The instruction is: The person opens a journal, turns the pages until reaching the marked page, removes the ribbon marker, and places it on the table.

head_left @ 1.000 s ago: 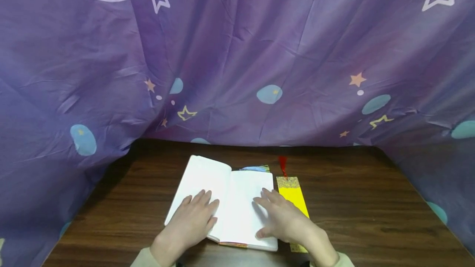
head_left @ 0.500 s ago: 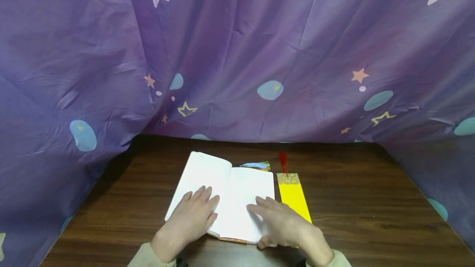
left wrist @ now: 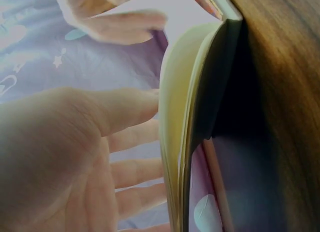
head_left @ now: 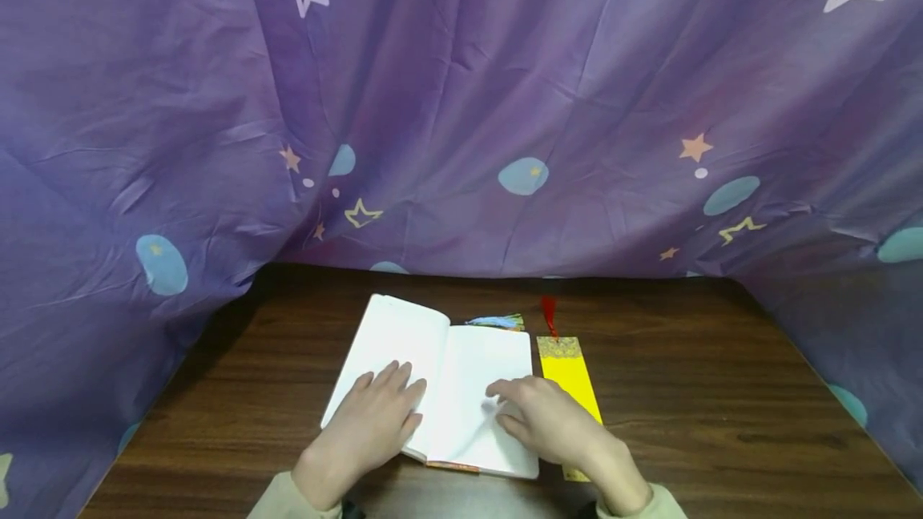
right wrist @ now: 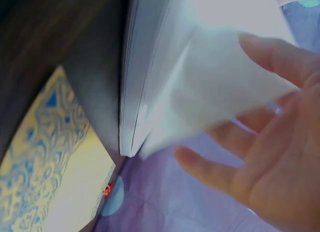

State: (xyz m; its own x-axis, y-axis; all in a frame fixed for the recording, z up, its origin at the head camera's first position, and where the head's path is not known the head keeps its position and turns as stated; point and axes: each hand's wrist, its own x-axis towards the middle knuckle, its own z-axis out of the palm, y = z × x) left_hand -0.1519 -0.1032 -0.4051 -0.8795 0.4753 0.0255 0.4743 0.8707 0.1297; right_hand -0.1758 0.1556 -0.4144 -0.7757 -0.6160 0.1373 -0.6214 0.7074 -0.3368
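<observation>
An open notebook (head_left: 472, 363) with blank white pages lies on the table in the head view. My left hand (head_left: 371, 423) rests on its left page with fingers extended; the left wrist view shows the thumb (left wrist: 130, 107) against the page edges. Over the right page, my right hand (head_left: 548, 423) pinches a single page (right wrist: 215, 92), which lifts away from the stack in the right wrist view. The thumb is on one side of that page and fingers are behind it. Part of the right page is hidden under the hand.
A yellow bookmark (head_left: 568, 379) with a patterned end and a red tassel (head_left: 550, 315) lies right of the notebook. A blue-green tassel (head_left: 497, 322) shows beyond the top edge. Behind the brown wooden table (head_left: 692, 391) hangs a purple curtain (head_left: 447, 102).
My right hand slid down toward the lower right page corner, then moved back up and inward, its fingers curling and a page lifting. The left hand stayed on the left page.
</observation>
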